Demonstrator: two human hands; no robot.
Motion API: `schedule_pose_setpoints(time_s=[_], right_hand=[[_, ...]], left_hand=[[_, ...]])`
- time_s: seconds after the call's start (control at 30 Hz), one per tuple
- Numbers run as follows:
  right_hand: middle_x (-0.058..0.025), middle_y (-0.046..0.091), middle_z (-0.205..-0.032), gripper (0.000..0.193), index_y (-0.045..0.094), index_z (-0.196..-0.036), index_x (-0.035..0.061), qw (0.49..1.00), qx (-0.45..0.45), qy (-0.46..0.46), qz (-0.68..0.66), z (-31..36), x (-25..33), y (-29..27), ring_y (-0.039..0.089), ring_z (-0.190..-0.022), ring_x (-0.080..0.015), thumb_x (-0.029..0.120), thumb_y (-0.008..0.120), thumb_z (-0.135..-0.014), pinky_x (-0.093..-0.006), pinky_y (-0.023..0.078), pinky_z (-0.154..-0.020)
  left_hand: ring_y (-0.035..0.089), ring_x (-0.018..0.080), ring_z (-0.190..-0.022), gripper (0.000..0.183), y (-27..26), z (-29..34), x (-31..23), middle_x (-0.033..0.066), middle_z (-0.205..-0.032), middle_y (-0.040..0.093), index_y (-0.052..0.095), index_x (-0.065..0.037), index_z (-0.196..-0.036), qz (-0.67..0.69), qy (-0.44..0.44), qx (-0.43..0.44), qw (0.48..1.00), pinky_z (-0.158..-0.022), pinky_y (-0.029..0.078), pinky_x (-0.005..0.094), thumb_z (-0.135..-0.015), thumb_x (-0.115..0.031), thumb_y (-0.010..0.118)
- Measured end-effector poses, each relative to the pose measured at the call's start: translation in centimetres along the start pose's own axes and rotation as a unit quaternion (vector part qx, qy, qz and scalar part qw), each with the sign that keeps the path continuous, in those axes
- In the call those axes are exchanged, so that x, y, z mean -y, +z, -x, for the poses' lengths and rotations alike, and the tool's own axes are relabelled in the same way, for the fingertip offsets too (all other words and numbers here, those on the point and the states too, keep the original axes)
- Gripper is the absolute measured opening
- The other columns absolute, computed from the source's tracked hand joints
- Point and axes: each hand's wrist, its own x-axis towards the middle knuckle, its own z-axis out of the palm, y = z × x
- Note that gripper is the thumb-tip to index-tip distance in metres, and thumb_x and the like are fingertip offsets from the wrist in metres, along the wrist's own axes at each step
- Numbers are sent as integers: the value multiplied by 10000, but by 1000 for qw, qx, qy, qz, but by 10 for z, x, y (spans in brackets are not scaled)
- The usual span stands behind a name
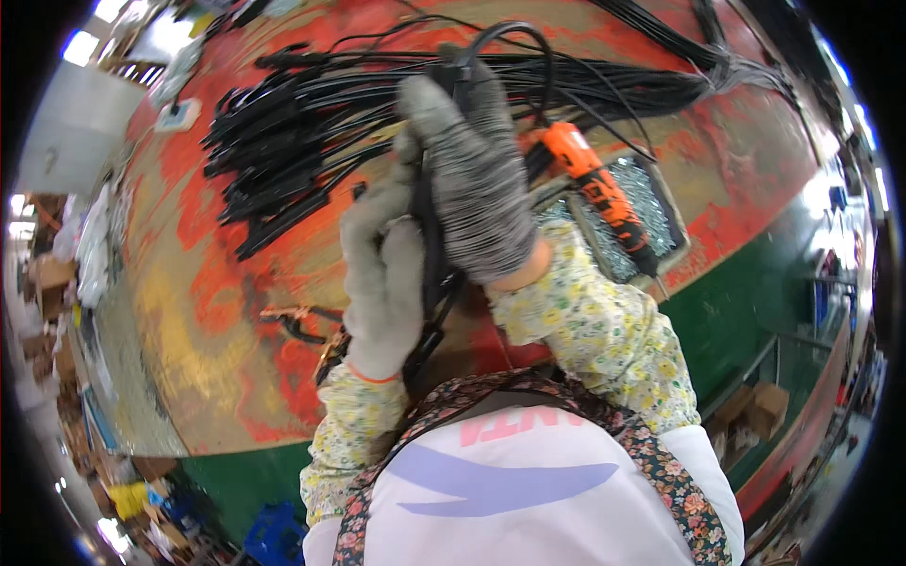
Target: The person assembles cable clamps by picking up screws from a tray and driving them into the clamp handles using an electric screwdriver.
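In the middle, both my hands wear grey knitted gloves and close round a black cable [432, 236] with thicker dark parts along it. My left hand [382, 278] grips it lower down, fingers bent about it. My right hand [479, 174] wraps it higher up, and a black lead loops out above the fingers. What lies inside the two palms is hidden. Beside my left wrist rests a copper-coloured clamp [291, 313] with black parts. Just right of my right hand, an orange and black electric screwdriver [604, 193] lies across a tray [681, 236] of small metal screws [637, 198].
A large bundle of black cables [311, 123] spreads over the far side of the worn red and tan table [203, 311]. A small white box [177, 115] sits at the far left. Cardboard boxes [755, 410] stand on a lower shelf at right.
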Motion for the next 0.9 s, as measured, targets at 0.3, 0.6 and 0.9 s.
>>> schedule_pose_setpoints(time_s=[0.3, 0.6, 0.9], right_hand=[[-183, 533, -1128, 569, 503, -1244, 64, 830, 107, -208, 505, 24, 32, -68, 537, -1034, -312, 134, 719, -722, -366, 486, -852], [-141, 579, -1129, 578, 482, -1284, 163, 511, -31, -131, 849, 68, 60, -195, 576, -968, -314, 288, 681, -755, -407, 461, -838], [-141, 628, -974, 572, 487, -1271, 73, 665, -7, -119, 737, 50, 94, -218, 625, -883, -211, 200, 713, -761, -343, 490, -785]], left_hand=[[584, 185, -811, 567, 10, -1, -3, 154, -1051, 545, 275, -46, -1324, 153, -467, 144, 859, -678, 497, 303, -831, 2, 553], [289, 30, -474, 67, 17, 13, 29, -4, -756, 386, 505, -102, -932, 502, -449, 109, 731, -355, 233, 153, -945, -165, 488], [278, 47, -405, 308, 23, 12, 13, -70, -607, 384, 513, -227, -1122, 344, -532, 9, 774, -323, 190, 203, -952, -465, 414]])
